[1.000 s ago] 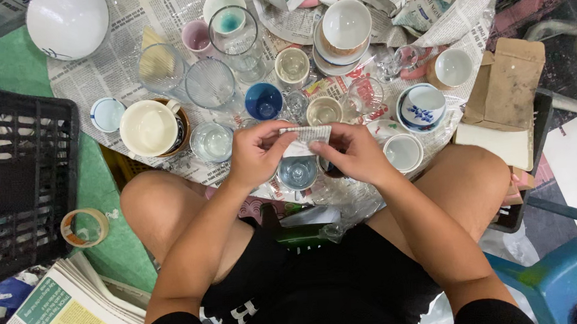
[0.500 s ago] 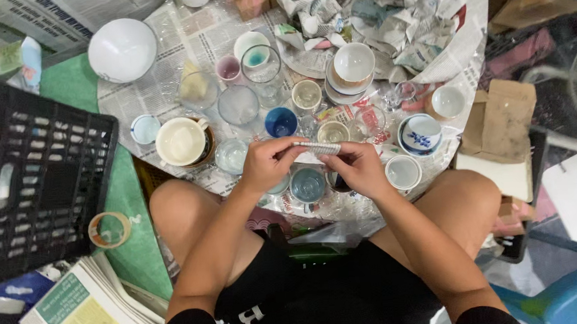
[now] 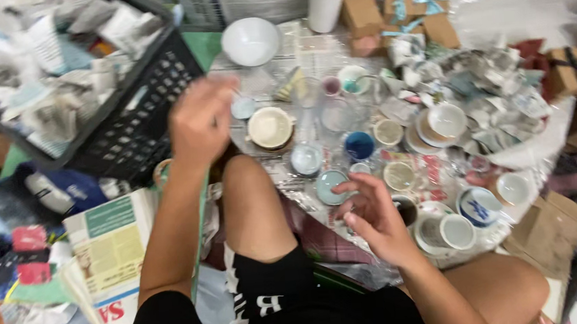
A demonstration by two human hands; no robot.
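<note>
**Hands apart over a spread of cups and bowls**

Newspaper sheets (image 3: 308,54) cover the low surface, crowded with small crockery and glassware, with crumpled paper (image 3: 498,96) heaped at the far right and a black plastic crate (image 3: 125,105) full of wrapped bundles at the left. The person sits with bare knees against the spread. The left hand (image 3: 199,124) is raised near the crate's corner, blurred; its fingers look loosely curled, and I cannot tell whether they hold anything. The right hand (image 3: 372,213) hovers low over the near edge, fingers spread and released, gripping nothing, just beside a small pale-blue saucer (image 3: 330,186) and near a dark cup (image 3: 406,209). A cream bowl (image 3: 270,128) stands between the two hands, a blue-lined cup (image 3: 359,145) beyond the right hand. A white bowl (image 3: 250,41) sits at the far edge. A folded newspaper stack (image 3: 110,253) lies on the floor by the left thigh.
</note>
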